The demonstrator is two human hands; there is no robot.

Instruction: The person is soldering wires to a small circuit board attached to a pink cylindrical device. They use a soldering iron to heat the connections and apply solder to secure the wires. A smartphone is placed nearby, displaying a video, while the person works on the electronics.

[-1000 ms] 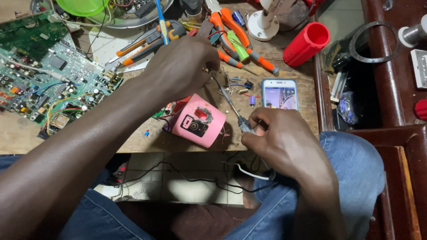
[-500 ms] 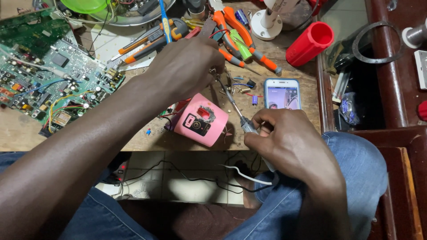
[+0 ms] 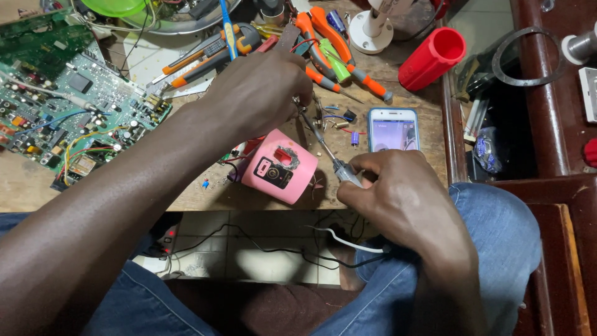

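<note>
R hand (image 3: 398,193) grips soldering iron (image 3: 323,146), axis slanting up-left to closed L hand (image 3: 261,93); pink device (image 3: 280,168) below, surface's near edge.

Pink device (image 3: 280,168), red cup (image 3: 432,57), green circuit board (image 3: 62,106).

From my feed — matt pink plastic shell (image 3: 281,167) just left of my right hand (image 3: 398,196), thin shiny metal tool (image 3: 324,148) pinched in it, scuffed bare wood bench (image 3: 25,183) underneath.
</note>
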